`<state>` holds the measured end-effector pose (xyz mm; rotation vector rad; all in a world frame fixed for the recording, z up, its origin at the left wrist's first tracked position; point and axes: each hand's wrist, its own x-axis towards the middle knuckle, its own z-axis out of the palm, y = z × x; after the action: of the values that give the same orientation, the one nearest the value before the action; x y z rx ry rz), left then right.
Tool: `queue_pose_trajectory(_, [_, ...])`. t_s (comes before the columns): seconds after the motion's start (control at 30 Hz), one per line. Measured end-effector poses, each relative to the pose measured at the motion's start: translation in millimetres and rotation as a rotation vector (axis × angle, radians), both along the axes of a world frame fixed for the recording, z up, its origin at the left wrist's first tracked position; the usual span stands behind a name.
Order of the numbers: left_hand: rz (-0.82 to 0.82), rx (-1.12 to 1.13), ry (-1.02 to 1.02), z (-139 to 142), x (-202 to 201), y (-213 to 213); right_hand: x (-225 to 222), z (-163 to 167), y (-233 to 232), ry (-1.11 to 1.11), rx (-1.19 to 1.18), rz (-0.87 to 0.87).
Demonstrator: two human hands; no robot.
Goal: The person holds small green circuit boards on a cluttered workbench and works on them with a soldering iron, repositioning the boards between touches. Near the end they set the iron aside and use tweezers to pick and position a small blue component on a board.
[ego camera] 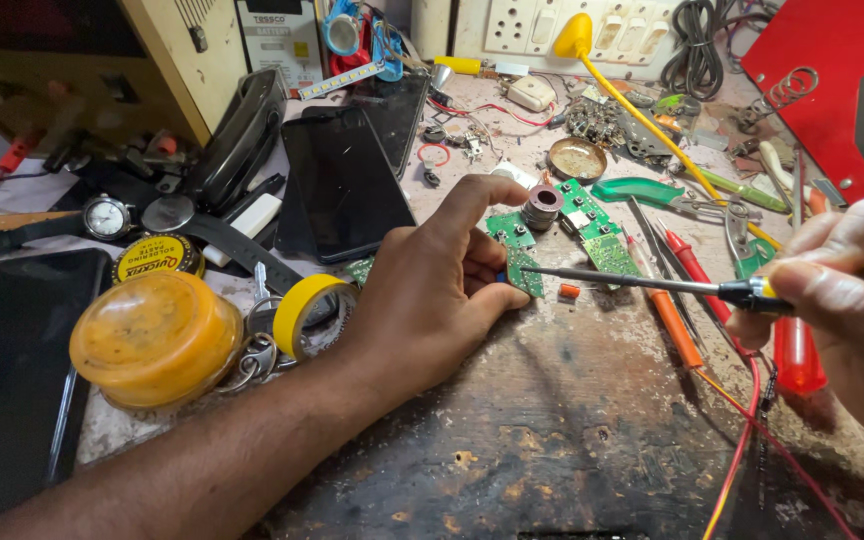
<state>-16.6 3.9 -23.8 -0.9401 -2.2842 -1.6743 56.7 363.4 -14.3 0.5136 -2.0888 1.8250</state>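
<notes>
My left hand (439, 292) rests on the worn workbench and pinches a small green circuit board (524, 270) upright between thumb and fingers. My right hand (845, 295) grips a soldering iron (652, 282) by its yellow and black handle. Its long metal tip points left and meets the small board's edge. More green circuit boards (592, 225) lie just behind, with a small solder spool (542, 205) standing on them.
A yellow tape roll (304, 305), an orange lidded jar (155, 340) and a solder paste tin (157, 258) sit left. Dark phones (342, 180), a wristwatch (107, 217), red probes (692, 270), green-handled pliers (652, 192) and a red case (832, 80) crowd the bench.
</notes>
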Motion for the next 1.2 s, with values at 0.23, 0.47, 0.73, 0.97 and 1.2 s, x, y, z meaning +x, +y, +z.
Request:
queue_pose_trajectory(0.23, [-0.003,-0.015,-0.083,-2,-5,0,-3,-1,-9,0.059,-0.019,-0.021])
queue_pose_trajectory(0.47, [-0.020,-0.040,-0.104,1,-8,2,-5,1,-2,0.059,-0.039,-0.088])
queue_pose_trajectory(0.73, [-0.025,-0.081,-0.200,6,-13,4,-6,-9,-1,0.070,-0.023,-0.074])
queue_pose_trajectory(0.97, [-0.025,-0.075,-0.217,5,-14,5,-7,-12,-2,0.058,-0.068,-0.066])
queue_pose_trajectory(1.2, [-0.024,-0.066,-0.202,5,-13,4,-10,-14,-1,0.055,-0.113,-0.050])
